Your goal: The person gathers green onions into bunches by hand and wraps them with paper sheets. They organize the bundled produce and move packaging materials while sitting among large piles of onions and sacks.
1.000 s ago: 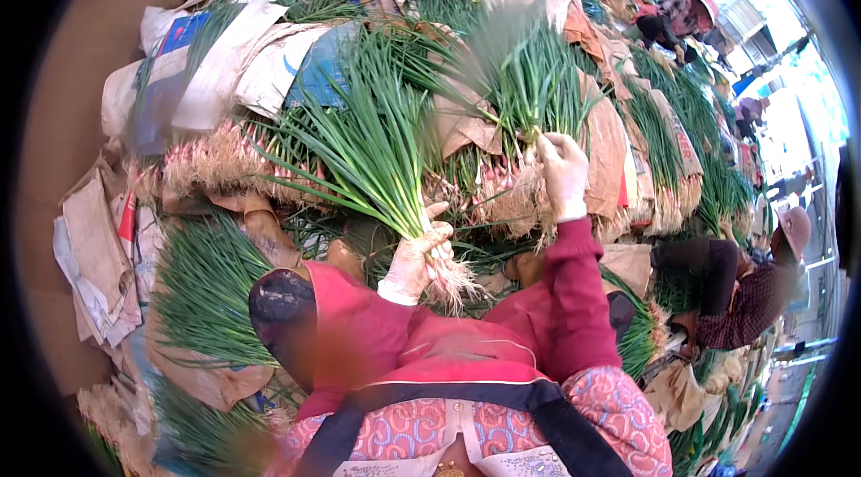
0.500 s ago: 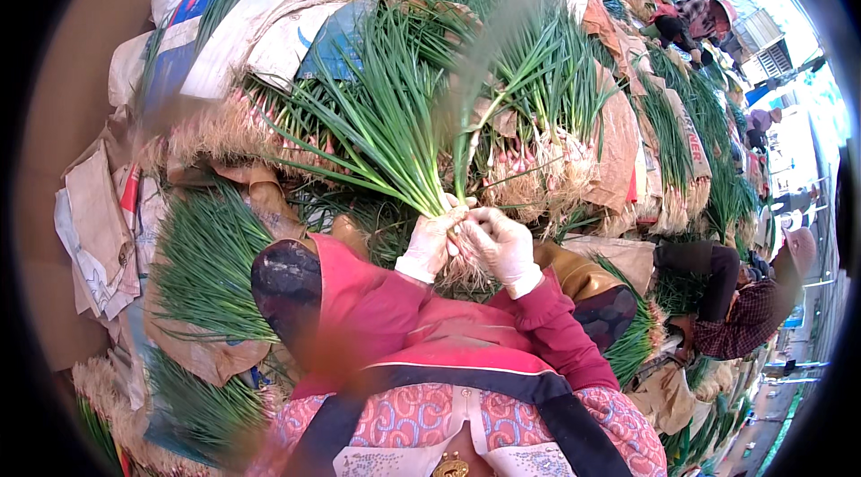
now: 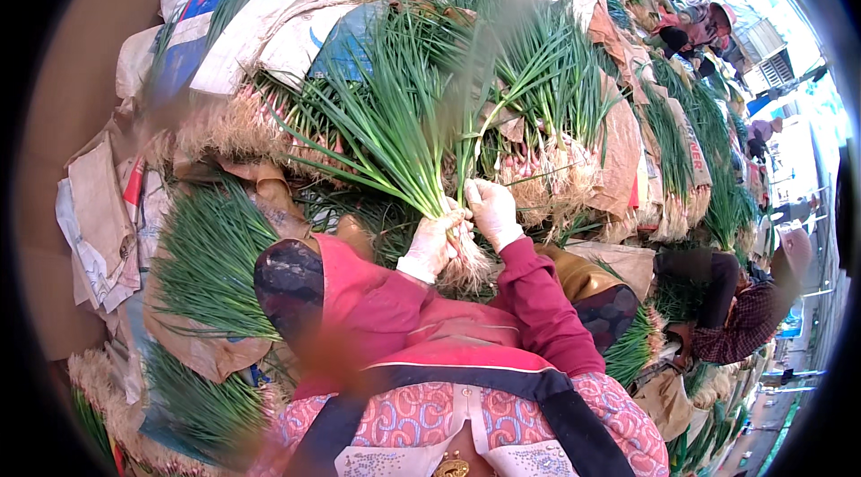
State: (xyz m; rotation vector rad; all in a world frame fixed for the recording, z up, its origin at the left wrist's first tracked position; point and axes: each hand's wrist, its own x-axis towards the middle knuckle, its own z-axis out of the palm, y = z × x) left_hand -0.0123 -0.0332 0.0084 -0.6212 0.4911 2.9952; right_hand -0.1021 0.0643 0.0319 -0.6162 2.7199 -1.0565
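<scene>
My gloved left hand [image 3: 434, 244] is closed round a bunch of spring onions [image 3: 399, 132], just above their roots. The green leaves fan away from me, and the pale, stringy roots [image 3: 465, 264] hang below the fist. Just right of the bunch, my gloved right hand [image 3: 495, 211] is raised with thumb and fingers pinched together. A green onion stalk [image 3: 464, 159] runs up from that pinch, partly blurred by a smear over the picture. Both hands are in front of my lap, between my knees.
Stacked spring onions [image 3: 547, 150] lie beyond my hands, roots toward me, with paper sacking [image 3: 619, 145] between them. Another pile [image 3: 211, 253] rests by my left knee. At the right, a person in a checked shirt [image 3: 740, 320] sits low; more people are farther back.
My right hand has parted from the left and moved up and slightly right along the onion stalks. The left hand keeps its hold on the bunch, nearly in place.
</scene>
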